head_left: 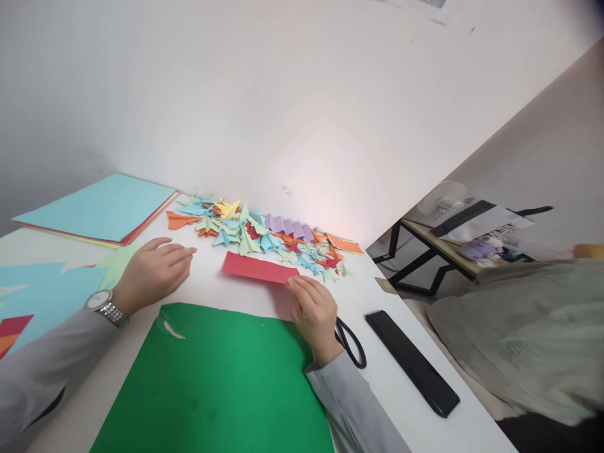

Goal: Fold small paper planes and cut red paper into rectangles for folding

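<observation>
My right hand (314,311) pinches one end of a red paper strip (259,268) between thumb and fingers, holding it over the white table beyond the green sheet (212,377). With its fingers stretched out and nothing in them, my left hand (158,270) hovers to the left of the strip; a wristwatch (100,301) is on that wrist. Just past the strip lies a pile of small folded paper pieces (248,226) in several colours. Part of a black handle or cord loop (352,345) shows behind my right wrist.
A stack of coloured paper (101,204) lies at the back left, with light blue paper pieces (61,286) nearer. On the right are a long black case (412,363) and a person in a grey-green top (523,333). A white wall (283,94) borders the table's far side.
</observation>
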`<state>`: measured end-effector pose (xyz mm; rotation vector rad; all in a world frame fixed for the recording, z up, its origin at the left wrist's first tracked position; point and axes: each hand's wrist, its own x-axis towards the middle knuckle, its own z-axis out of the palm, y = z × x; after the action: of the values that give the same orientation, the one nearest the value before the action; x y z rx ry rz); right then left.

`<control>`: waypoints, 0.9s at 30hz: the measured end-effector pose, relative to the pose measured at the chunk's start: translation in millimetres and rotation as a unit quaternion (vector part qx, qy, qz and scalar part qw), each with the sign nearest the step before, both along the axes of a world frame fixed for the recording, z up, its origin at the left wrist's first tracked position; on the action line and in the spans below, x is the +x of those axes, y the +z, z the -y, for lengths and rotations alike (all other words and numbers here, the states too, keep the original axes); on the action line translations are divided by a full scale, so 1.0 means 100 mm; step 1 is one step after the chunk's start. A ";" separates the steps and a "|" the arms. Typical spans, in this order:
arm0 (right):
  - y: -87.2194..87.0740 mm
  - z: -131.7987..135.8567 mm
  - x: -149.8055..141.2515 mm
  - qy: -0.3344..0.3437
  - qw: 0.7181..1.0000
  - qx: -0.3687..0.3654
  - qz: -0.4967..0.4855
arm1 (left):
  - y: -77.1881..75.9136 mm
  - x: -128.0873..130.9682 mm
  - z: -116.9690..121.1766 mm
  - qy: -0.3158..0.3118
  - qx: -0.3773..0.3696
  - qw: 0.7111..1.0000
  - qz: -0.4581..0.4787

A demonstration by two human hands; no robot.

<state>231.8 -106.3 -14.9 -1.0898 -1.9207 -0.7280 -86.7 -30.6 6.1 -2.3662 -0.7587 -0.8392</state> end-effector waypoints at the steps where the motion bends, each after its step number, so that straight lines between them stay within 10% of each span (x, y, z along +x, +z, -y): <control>1: 0.00 0.01 -0.01 0.004 1.000 -0.003 -0.030 | -0.02 0.00 0.00 0.013 -0.021 0.999 0.043; 6: 0.08 0.11 -0.23 0.023 0.955 -0.112 -0.273 | -0.05 0.16 0.14 -0.014 -0.246 0.920 0.306; 12: 0.18 0.16 -0.45 0.050 0.764 -0.291 -0.574 | 0.01 0.35 0.33 -0.217 -0.561 0.644 0.472; 17: 0.18 0.17 -0.52 0.096 0.646 -0.347 -0.673 | 0.10 0.51 0.46 -0.174 -0.677 0.483 0.527; 27: 0.14 0.21 -0.61 0.063 0.699 -0.377 -0.605 | 0.22 0.61 0.56 -0.163 -0.750 0.304 0.565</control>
<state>170.7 -127.4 -0.9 -1.3409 -0.9889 0.8603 -25.2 -86.5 28.2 -2.6153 -2.5458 -3.3349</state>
